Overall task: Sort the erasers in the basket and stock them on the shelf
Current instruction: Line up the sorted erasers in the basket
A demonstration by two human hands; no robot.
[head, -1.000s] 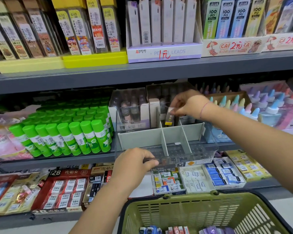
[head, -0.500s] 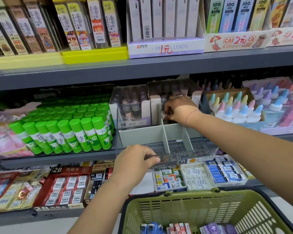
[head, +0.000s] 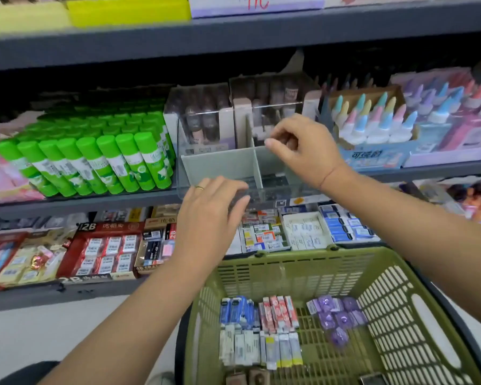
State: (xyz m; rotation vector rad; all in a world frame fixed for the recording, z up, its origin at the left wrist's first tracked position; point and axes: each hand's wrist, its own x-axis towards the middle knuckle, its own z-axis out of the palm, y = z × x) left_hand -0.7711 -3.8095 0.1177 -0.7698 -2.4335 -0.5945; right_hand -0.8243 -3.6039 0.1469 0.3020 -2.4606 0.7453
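A clear bin with grey dividers (head: pixel 220 165) stands on the middle shelf. My left hand (head: pixel 211 215) rests on its front wall with fingers nearly straight. Above the bin's right rear compartment, my right hand (head: pixel 303 151) hovers with fingers curled and nothing visible in them. Below, a green basket (head: pixel 289 258) holds sorted erasers: blue ones (head: pixel 236 309), red ones (head: pixel 278 312), purple round-print ones (head: pixel 336 315) and white and grey ones (head: pixel 233 348). What lies in the rear compartment is hidden by the hand.
Green glue sticks (head: pixel 95 159) fill the shelf left of the bin; pastel glue bottles (head: pixel 372 120) stand to its right. Two display boxes (head: pixel 206 118) sit behind it. Eraser boxes (head: pixel 264 234) and red 2B boxes (head: pixel 109 248) line the lower shelf.
My right hand has left the eraser in the bin's rear compartment and lifted out holding nothing. My left hand has loosened its grip on the front wall. The view has tilted down toward the basket.
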